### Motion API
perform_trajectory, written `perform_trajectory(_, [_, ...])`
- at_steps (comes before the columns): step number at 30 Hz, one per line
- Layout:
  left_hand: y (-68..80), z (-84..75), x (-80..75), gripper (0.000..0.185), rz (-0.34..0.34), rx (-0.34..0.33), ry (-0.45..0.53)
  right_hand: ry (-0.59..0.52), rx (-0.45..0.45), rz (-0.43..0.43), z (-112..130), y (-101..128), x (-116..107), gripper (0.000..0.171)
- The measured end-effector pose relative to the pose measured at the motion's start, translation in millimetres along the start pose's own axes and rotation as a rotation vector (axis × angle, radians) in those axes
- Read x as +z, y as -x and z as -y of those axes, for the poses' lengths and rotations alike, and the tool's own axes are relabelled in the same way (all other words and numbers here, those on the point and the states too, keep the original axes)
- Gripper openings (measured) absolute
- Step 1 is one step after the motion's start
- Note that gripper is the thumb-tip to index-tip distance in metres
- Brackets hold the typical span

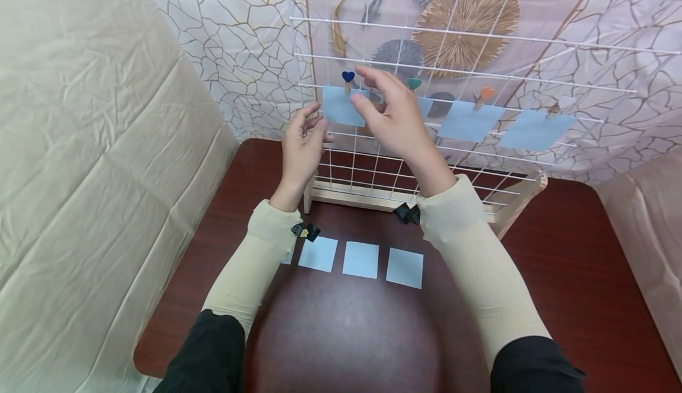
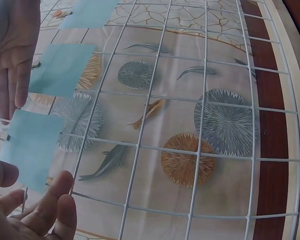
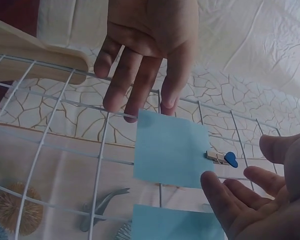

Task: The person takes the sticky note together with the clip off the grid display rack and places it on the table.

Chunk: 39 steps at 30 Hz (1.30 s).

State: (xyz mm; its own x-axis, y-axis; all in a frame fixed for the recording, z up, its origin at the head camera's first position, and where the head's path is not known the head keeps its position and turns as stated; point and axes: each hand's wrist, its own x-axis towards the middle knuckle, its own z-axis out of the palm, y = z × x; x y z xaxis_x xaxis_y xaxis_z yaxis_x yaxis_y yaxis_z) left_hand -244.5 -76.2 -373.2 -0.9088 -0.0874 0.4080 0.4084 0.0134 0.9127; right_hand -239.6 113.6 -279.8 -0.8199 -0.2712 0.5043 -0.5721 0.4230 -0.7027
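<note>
A light-blue paper square [image 1: 338,109] hangs on the white wire grid [image 1: 354,150], pinned by a small wooden clothespin with a blue heart [image 1: 348,77]. My left hand [image 1: 302,144] is at the square's left edge, fingers loosely bent and holding nothing. On the other side, my right hand [image 1: 394,112] is spread beside the clothespin, thumb and fingers apart. In the right wrist view the heart clothespin [image 3: 222,158] grips the paper's edge between the grid wires, with the right fingertips near it. The left fingertips [image 3: 132,107] reach the opposite edge of the square.
More blue squares hang rightward along the grid, with green [image 1: 414,83], orange [image 1: 486,93] and pale heart clothespins. Several blue squares, one a table square [image 1: 360,260], lie in a row on the dark red table [image 1: 575,263]. A wooden foot [image 1: 519,200] supports the grid.
</note>
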Motion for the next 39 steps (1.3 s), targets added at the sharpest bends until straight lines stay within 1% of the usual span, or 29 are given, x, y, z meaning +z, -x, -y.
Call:
perform_trajectory(7, [-4.3,-0.4,1.9,0.036,-0.002,-0.031,0.005,0.066,0.013,0.022,3,-10,2,0.047])
perform_trajectory(13, [-7.3,-0.2,2.6,0.033,0.001,-0.004,-0.026,0.124,0.015,0.035,4,-17,5,0.046])
perform_trajectory(18, [-9.3,1.2,1.2,0.032,-0.001,-0.006,-0.029,0.195,0.030,0.038,7,-21,8,0.046])
perform_trajectory(24, [-12.7,2.1,2.1,0.028,-0.005,0.013,-0.049,0.222,0.054,-0.015,9,-24,15,0.039])
perform_trajectory(27, [-14.5,1.0,4.0,0.025,-0.005,0.021,-0.049,0.223,0.052,-0.062,10,-25,17,0.034])
perform_trajectory(31, [-15.7,0.1,6.4,0.021,-0.013,0.036,-0.039,0.214,0.047,-0.102,10,-26,18,0.027])
perform_trajectory(39, [-17.4,-0.8,8.3,0.016,-0.024,0.052,-0.015,0.202,0.051,-0.119,12,-27,20,0.020])
